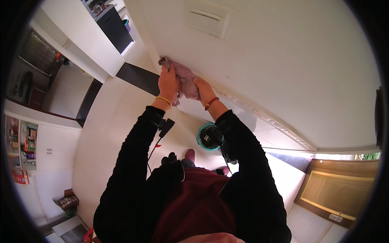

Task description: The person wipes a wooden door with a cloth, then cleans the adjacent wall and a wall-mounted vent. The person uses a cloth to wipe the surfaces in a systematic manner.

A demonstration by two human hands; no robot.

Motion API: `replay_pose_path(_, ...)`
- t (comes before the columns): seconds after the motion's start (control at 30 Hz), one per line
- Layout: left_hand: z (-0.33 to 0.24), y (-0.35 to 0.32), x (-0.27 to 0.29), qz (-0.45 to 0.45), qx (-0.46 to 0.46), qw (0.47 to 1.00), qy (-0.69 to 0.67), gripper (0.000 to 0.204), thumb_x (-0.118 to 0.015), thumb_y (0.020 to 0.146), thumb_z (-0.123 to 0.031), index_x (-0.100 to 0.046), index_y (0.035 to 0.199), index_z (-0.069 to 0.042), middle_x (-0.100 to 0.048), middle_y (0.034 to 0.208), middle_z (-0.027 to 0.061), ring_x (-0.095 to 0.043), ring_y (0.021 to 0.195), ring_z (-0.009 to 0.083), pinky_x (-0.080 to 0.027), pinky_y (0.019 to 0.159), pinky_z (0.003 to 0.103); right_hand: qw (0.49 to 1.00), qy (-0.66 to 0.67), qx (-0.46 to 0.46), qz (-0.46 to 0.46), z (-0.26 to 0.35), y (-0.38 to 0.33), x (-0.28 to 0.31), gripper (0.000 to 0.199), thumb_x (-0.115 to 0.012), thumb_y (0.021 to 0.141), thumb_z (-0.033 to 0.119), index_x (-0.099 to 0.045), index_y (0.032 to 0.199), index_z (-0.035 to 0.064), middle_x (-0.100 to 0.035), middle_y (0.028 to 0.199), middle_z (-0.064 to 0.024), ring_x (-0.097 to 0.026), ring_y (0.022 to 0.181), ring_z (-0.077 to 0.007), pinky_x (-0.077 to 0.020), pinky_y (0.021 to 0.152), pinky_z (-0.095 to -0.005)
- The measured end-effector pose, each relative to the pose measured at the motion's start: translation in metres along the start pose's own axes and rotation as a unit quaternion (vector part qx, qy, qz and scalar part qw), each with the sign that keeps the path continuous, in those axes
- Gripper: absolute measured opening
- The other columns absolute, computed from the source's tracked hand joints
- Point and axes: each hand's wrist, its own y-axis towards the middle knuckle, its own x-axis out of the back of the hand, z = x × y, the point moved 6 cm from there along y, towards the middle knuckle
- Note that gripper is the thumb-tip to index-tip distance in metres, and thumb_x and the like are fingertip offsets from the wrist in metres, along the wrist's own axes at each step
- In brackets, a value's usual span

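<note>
A mauve cloth (187, 83) is bunched between my two hands, in front of a white wall (275, 60) near its lower edge trim. My left hand (168, 84) is closed on the cloth's left part, with a yellow bracelet at the wrist. On the cloth's right end, my right hand (205, 91) grips with the thumb on top; a red bead bracelet circles that wrist. The fingers behind the cloth are hidden. Whether the cloth touches the wall I cannot tell.
A teal-rimmed bucket (198, 137) stands on the pale floor (109, 121) below my right forearm. A switch plate (208, 20) is on the wall. White cabinets (56, 146) line the left side, and a wooden door (340, 188) is at lower right. A dark floor strip (139, 79) crosses the doorway.
</note>
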Motion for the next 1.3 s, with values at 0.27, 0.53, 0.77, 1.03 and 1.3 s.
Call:
replay_pose_path(0.27, -0.124, -0.054, -0.017, 0.094, -0.112, 0.989, -0.036, 0.054, -0.064, 0.073, -0.012, -0.054, 0.125, -0.002, -0.052, 0.107, 0.0236, -0.06, 0.079, 0.0417, -0.051, 0.068, 0.047, 0.999, 0.031, -0.001, 0.011, 0.015, -0.104, 0.121, 0.028, -0.052, 0.096, 0.023, -0.059, 0.114, 0.0018, -0.063, 0.106, -0.0078, -0.062, 0.096, -0.0162, -0.0532, 0.077, -0.0304)
replay_pose_path(0.53, -0.346, -0.161, -0.055, 0.151, -0.248, 0.945, -0.149, 0.043, -0.062, 0.072, -0.012, -0.058, 0.113, 0.001, -0.051, 0.105, 0.02, -0.061, 0.076, 0.0369, -0.052, 0.063, 0.046, 0.989, -0.07, 0.073, -0.109, 0.072, -0.294, 0.319, 0.027, -0.055, 0.096, 0.019, -0.06, 0.114, -0.0013, -0.064, 0.109, -0.0067, -0.058, 0.098, -0.0135, -0.0472, 0.085, -0.0269)
replay_pose_path(0.77, -0.506, -0.232, -0.091, 0.219, -0.303, 0.906, -0.199, 0.04, -0.062, 0.071, -0.013, -0.059, 0.109, 0.0, -0.052, 0.101, 0.0203, -0.06, 0.073, 0.0386, -0.051, 0.062, 0.048, 0.967, -0.006, 0.103, -0.232, 0.082, -0.427, 0.442, 0.032, -0.053, 0.096, 0.02, -0.059, 0.116, -0.0035, -0.064, 0.103, -0.0087, -0.06, 0.093, -0.0147, -0.048, 0.08, -0.0264)
replay_pose_path(1.03, -0.621, -0.283, -0.118, 0.231, -0.386, 0.848, -0.28, 0.026, -0.057, 0.073, -0.006, -0.059, 0.099, 0.0, -0.052, 0.101, 0.0197, -0.061, 0.071, 0.0383, -0.051, 0.066, 0.048, 0.959, 0.034, 0.122, -0.255, 0.077, -0.515, 0.495, 0.041, -0.054, 0.096, 0.023, -0.049, 0.127, -0.0027, -0.06, 0.116, -0.0105, -0.059, 0.105, -0.0165, -0.0473, 0.09, -0.0289)
replay_pose_path(1.3, -0.589, -0.264, -0.106, 0.362, -0.325, 0.72, -0.494, 0.035, -0.051, 0.074, -0.001, -0.069, 0.104, -0.001, -0.064, 0.11, 0.0163, -0.064, 0.093, 0.0285, -0.051, 0.086, 0.033, 0.945, -0.124, 0.119, -0.277, 0.067, -0.521, 0.497, 0.054, -0.067, 0.077, 0.02, -0.055, 0.125, -0.0006, -0.062, 0.116, -0.0084, -0.059, 0.103, -0.0156, -0.0463, 0.094, -0.0292)
